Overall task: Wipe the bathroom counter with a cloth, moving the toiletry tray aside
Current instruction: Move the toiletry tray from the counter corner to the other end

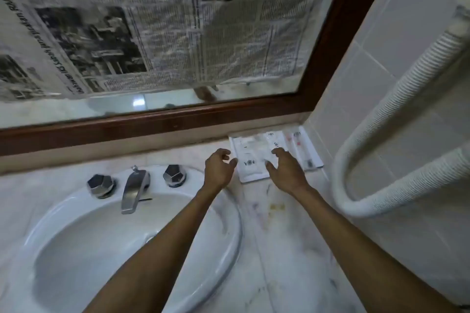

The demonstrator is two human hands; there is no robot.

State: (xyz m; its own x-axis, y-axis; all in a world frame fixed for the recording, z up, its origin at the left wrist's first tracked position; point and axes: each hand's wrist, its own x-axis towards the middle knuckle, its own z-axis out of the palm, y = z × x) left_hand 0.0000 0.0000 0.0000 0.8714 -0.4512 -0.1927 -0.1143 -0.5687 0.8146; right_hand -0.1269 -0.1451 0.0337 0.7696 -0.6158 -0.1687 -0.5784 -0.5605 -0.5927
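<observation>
Now both bare hands are reaching forward, fingers spread and empty: the left hand hovering at the flat white rectangular toiletry tray, the right hand over it, on veined marble counter beside the glossy oval sink.

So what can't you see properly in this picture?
- Small packets in the flat white toiletry tray, head view: blurred, and the right hand covers some.
- Mirror in the dark wooden frame: newspaper hides most of it.
- Cleaning cloth: nowhere in frame.
- Both hands, including the left hand: touching the tray or not, unclear.
</observation>
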